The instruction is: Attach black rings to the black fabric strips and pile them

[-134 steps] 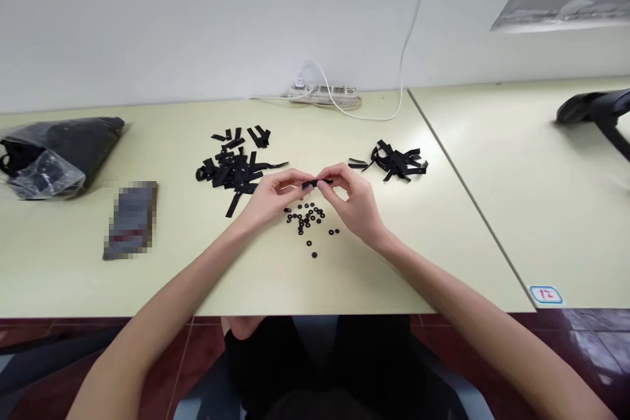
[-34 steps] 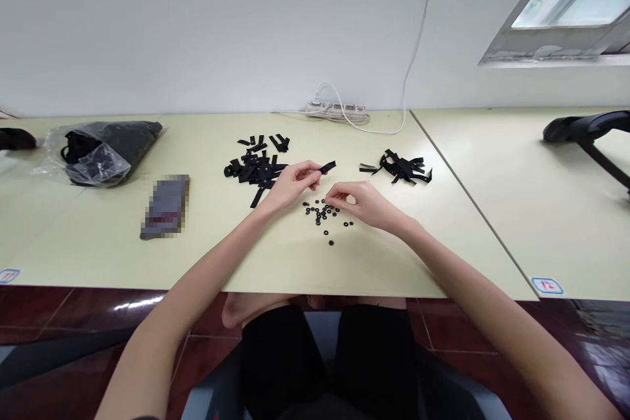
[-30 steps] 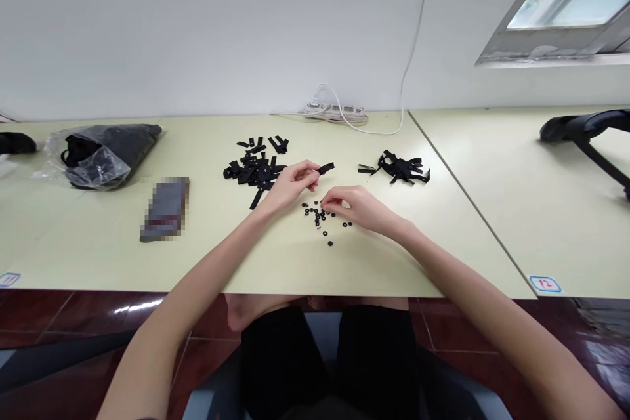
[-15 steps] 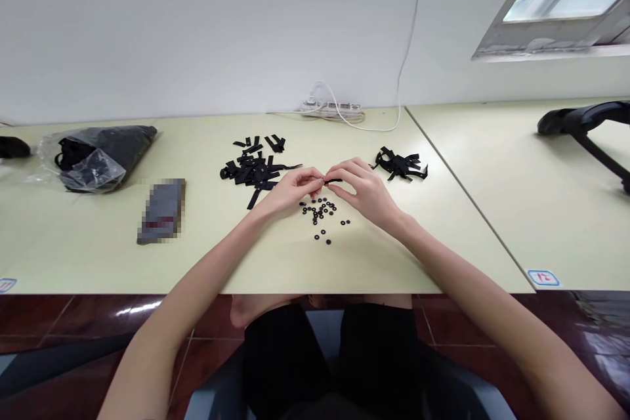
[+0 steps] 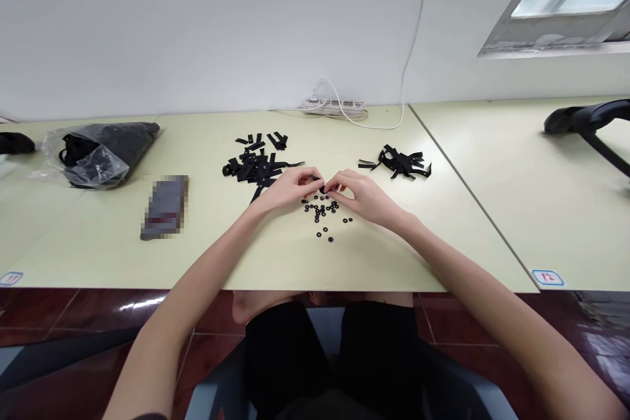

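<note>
My left hand (image 5: pixel 294 186) is closed, thumb and fingers pinching a short black strap (image 5: pixel 322 189). Fingertips of my right hand (image 5: pixel 361 194) pinch the same strap from the other side, so it sits bent between both hands. Whether a small disc is also in the fingers is hidden. Just below the hands lie several small black ring-shaped discs (image 5: pixel 317 215), loose on the table. A pile of black straps (image 5: pixel 253 165) is to the left of my left hand. Beyond my right hand is a smaller heap of straps (image 5: pixel 403 163).
A clear plastic bag with black material (image 5: pixel 105 154) and a blurred grey item (image 5: pixel 165 207) lie on the left of the pale table (image 5: pixel 275 262). A power strip (image 5: pixel 335 107) with a white cable is by the wall. At far right stands a black curved object (image 5: pixel 585 121).
The strap has shifted from under my right fingers to between both hands, and its end no longer sticks out there. My right fingers have curled in closer. The view has moved slightly.
</note>
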Motion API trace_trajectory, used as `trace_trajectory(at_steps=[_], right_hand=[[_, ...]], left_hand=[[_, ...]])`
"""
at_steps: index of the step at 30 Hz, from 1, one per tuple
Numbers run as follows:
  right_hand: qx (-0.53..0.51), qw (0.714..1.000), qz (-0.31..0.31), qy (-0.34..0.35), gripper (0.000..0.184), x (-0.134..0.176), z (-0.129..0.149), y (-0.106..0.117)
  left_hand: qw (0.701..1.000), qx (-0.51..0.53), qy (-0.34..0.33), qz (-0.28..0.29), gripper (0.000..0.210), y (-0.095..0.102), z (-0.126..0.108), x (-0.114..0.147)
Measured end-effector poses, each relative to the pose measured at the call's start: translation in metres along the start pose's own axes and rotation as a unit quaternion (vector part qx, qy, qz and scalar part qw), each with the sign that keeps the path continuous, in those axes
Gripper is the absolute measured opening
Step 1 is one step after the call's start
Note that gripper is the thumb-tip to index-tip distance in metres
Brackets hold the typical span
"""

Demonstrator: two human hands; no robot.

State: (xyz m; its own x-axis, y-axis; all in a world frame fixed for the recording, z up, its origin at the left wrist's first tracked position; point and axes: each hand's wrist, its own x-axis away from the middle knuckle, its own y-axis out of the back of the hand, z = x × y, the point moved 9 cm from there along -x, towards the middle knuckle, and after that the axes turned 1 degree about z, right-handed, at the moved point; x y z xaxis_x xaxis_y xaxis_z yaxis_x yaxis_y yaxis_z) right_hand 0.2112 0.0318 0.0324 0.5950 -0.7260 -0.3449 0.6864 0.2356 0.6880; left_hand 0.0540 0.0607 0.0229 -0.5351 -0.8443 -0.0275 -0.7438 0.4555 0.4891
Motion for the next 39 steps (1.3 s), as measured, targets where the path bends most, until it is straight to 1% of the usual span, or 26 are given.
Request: trace_trajectory(at_steps=[6, 9, 13, 15, 17, 22, 27, 31, 36, 39], right_hand=[[-0.049, 0.995, -0.060, -0.064, 0.019, -0.001, -0.007, 0.016], [-0.076, 0.990, -0.079, -0.086, 0.019, -0.001, -0.011, 0.021], [-0.162, 0.978, -0.070, -0.113, 0.028, -0.001, -0.018, 0.018], [-0.218, 0.966, -0.058, -0.128, 0.035, -0.002, -0.021, 0.013], [-0.248, 0.959, -0.056, -0.129, 0.035, -0.003, -0.022, 0.009], [-0.215, 0.969, -0.078, -0.091, 0.027, -0.005, -0.017, 0.006], [-0.223, 0.970, -0.056, -0.077, 0.030, -0.005, -0.019, -0.002], [-0.193, 0.978, -0.051, -0.057, 0.025, -0.004, -0.015, 0.002], [-0.200, 0.976, -0.042, -0.074, 0.021, -0.003, -0.013, 0.000], [-0.197, 0.974, -0.061, -0.095, 0.023, -0.004, -0.018, 0.006]], left_hand=[[0.996, 0.014, -0.022, -0.085, 0.033, 0.023, 0.001, -0.002], [0.994, 0.025, -0.027, -0.101, 0.035, 0.030, 0.004, -0.005], [0.992, 0.038, -0.039, -0.118, 0.036, 0.036, 0.009, -0.007], [0.991, 0.045, -0.049, -0.119, 0.038, 0.037, 0.010, -0.009], [0.990, 0.048, -0.060, -0.116, 0.039, 0.037, 0.010, -0.009], [0.990, 0.066, -0.067, -0.104, 0.040, 0.033, 0.006, -0.008], [0.990, 0.097, -0.064, -0.085, 0.042, 0.022, 0.003, -0.007], [0.989, 0.111, -0.066, -0.077, 0.044, 0.017, 0.004, -0.008], [0.988, 0.119, -0.066, -0.078, 0.041, 0.016, 0.006, -0.009], [0.988, 0.112, -0.072, -0.074, 0.040, 0.018, 0.004, -0.010]])
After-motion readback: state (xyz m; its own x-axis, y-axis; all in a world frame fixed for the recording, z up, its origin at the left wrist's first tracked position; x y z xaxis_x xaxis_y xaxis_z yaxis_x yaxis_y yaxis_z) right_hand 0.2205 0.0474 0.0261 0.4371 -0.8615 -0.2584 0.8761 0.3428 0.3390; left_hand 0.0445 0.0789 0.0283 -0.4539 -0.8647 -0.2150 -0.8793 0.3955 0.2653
